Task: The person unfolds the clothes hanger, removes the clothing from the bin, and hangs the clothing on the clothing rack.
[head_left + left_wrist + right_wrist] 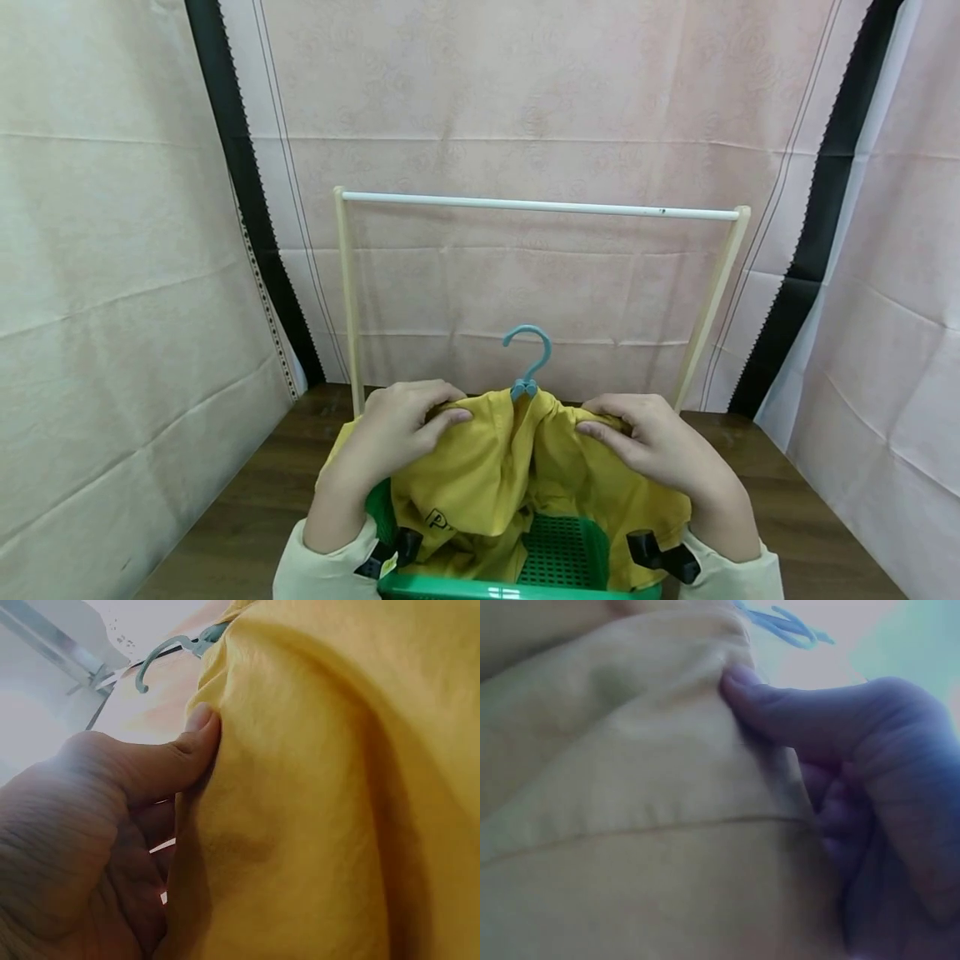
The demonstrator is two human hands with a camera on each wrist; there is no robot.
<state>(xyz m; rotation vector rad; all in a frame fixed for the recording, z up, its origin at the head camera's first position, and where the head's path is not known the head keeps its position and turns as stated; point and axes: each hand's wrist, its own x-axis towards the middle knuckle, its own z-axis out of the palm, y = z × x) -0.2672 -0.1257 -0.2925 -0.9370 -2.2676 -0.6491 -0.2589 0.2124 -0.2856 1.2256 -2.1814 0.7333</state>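
Note:
A yellow garment (465, 467) with a small dark print hangs between both hands, and a blue hanger (538, 358) pokes its hook up out of the gathered top. My left hand (397, 429) pinches the garment's upper edge on the left, thumb in front and fingers behind; the left wrist view shows the thumb pressed on the cloth. On the other side my right hand (656, 442) pinches the upper edge in the same way, as the right wrist view also shows. Most of the hanger's body is hidden inside the cloth.
Beneath the garment sits a green plastic basket (517, 590) on the brown wooden table (225, 500). Behind the hands stands a rack with a white top bar (525, 204) and cream posts (348, 308). Pale cloth walls (112, 250) with black strips enclose the space.

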